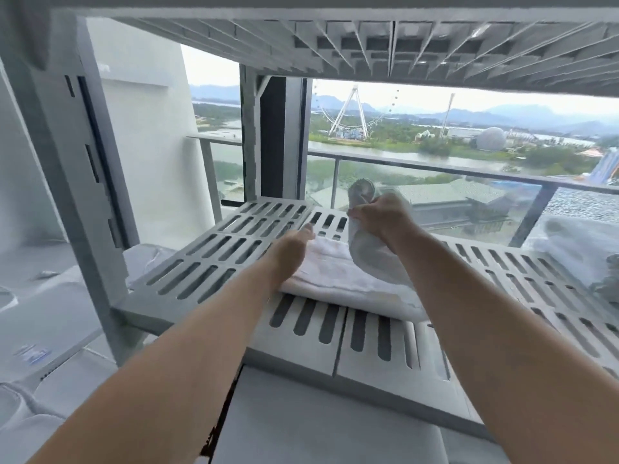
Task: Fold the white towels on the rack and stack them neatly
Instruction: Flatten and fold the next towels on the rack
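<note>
Left forearm (pixel 187 346) and right forearm (pixel 495 329) fill the bottom of the frame, both reaching up toward centre.

Folded towel (pixel 335 279): white, lies flat on the slotted shelf (pixel 207 266) at mid-frame, its near edge thick and rounded. My left hand (pixel 294 244) rests on its far left corner with the fingers laid out straight, pinning it and gripping nothing.

Second towel (pixel 371 256): white, bunched into a soft roll. My right hand (pixel 382 212) is closed round its upper part, one end poking up above the fist and the rest drooping onto the folded one.

Handling, as I judge it: light, limp terry with no stiffness; it sags wherever it is unsupported. It should not slip, though a fistful will crease. Better held by corners or along a hem, so it hangs flat before it is laid down.

Right edge of the frame: a pale heap (pixel 576 242) on the same shelf, blurred; it looks like more towels.

Top of frame: underside of the upper shelf (pixel 368 38). Beyond the rack are a glass balcony railing (pixel 435 164) and a big wheel (pixel 351 105) in the distance.
</note>
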A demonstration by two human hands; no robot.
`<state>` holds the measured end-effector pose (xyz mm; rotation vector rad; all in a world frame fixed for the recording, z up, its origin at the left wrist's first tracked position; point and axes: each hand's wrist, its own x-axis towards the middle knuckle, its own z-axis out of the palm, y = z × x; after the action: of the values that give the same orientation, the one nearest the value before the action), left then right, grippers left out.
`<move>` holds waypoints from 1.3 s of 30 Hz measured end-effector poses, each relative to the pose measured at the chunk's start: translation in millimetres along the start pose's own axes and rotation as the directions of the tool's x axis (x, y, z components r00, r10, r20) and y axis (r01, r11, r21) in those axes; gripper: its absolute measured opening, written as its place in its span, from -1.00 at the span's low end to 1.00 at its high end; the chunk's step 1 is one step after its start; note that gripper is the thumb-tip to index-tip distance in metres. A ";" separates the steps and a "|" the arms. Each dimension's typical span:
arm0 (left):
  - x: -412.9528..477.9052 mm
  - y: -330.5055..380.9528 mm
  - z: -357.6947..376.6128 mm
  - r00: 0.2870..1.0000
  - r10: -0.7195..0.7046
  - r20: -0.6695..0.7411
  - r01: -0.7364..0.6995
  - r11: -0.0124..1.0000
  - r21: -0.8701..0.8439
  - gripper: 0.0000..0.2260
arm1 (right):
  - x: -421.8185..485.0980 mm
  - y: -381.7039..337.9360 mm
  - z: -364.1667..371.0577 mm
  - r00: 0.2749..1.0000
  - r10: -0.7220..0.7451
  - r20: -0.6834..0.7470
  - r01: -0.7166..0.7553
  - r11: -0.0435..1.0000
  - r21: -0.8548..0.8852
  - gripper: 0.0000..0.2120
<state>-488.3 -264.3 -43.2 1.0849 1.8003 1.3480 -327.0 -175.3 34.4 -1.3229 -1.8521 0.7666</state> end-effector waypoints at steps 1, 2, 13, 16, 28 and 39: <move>0.5 -2.7 -1.7 0.998 0.041 0.050 -0.041 0.999 -0.010 -0.52 | -0.6 -2.5 8.9 1.000 0.005 0.011 -0.005 1.000 -0.024 -0.73; 3.1 -5.1 -2.5 0.996 0.051 0.068 -0.049 0.998 -0.028 -0.45 | -0.7 -5.1 16.3 1.000 0.011 0.022 -0.010 0.999 -0.046 -0.74; 3.3 -5.5 -6.0 0.991 0.029 0.129 0.021 0.929 -0.369 -0.26 | -12.6 -17.2 54.4 0.975 0.076 0.208 -0.034 0.979 -0.201 -0.73; 6.3 -1.3 -9.6 0.988 -0.021 0.151 0.075 0.928 -0.364 -0.26 | -14.8 -16.1 55.3 0.969 -0.069 0.236 0.113 0.978 -0.177 -0.68; 23.9 10.1 -12.0 0.982 -0.023 0.186 -0.016 0.978 0.208 -0.31 | -18.3 52.1 67.7 0.814 -0.262 0.518 0.537 0.679 -0.500 -0.28; 24.7 15.1 3.7 0.955 0.153 0.252 -0.256 0.857 0.447 -0.47 | -28.4 44.5 53.3 0.930 -0.166 0.328 0.246 0.944 -0.221 -0.47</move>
<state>-492.9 -238.6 -29.9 1.6567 1.9464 0.8686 -341.7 -192.3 -37.1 -1.1846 -2.3656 0.6604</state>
